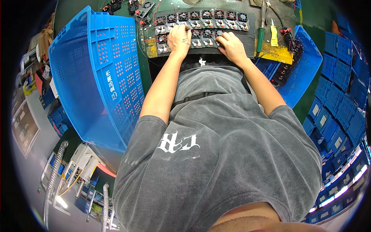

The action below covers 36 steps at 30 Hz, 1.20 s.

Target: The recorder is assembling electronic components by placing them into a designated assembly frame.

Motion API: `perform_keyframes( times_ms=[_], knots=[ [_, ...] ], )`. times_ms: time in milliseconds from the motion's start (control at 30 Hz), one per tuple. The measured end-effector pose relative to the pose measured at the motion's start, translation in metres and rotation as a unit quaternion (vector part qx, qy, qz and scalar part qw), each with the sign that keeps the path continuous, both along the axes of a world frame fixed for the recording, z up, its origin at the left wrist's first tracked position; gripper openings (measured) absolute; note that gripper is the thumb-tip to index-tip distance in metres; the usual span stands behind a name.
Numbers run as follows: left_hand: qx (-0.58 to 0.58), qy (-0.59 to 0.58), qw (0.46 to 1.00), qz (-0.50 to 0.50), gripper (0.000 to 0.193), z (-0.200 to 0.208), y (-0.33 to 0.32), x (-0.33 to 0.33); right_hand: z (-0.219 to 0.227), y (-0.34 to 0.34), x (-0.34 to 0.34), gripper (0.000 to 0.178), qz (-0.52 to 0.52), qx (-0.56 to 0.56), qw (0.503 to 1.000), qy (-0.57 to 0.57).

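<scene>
Two rows of small black fans [206, 24] with red wires and round silvery parts lie on a dark board [249, 29]. My left hand [179, 40] is over the near row, left of the middle. Its fingers are bent and drawn together, and what they grip is hidden beneath them. My right hand [232, 46] rests at the right end of the same row, its fingers curled against the edge of a black fan [219, 33]. Thumb and forefinger are close together there, too small to show what lies between them.
A soldering iron with a green handle [260, 38] lies right of the board, beside a yellow tube [274, 36]. Large blue crates [127, 65] flank me; the right crate [305, 73] contains black parts. More loose fans [145, 9] lie at the far left.
</scene>
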<state>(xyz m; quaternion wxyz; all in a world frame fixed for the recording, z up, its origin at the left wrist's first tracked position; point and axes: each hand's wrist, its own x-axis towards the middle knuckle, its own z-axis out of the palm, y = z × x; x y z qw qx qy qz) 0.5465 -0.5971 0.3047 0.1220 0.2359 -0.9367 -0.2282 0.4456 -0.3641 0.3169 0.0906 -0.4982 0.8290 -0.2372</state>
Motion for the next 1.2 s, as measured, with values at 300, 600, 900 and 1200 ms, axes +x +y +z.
perform_keyframes(
  times_ms=[300, 600, 900, 1200],
  knots=[
    [0.002, -0.005, 1.000, 0.024, 0.013, -0.004, 0.008, -0.002, 0.000, -0.001, 0.000, 0.040, 0.001, -0.011, 1.000, 0.001],
    [-0.013, -0.038, 0.999, 0.004, 0.011, 0.003, 0.007, 0.002, -0.001, 0.001, -0.001, 0.044, 0.004, -0.006, 1.000, -0.004],
    [0.008, -0.033, 0.999, -0.004, 0.013, 0.015, 0.006, 0.011, -0.003, -0.001, 0.001, 0.045, 0.001, -0.002, 1.000, -0.012],
    [0.011, 0.015, 1.000, 0.008, 0.020, 0.082, 0.004, 0.053, -0.001, 0.000, 0.006, 0.046, -0.011, -0.025, 0.999, -0.043]
  ],
)
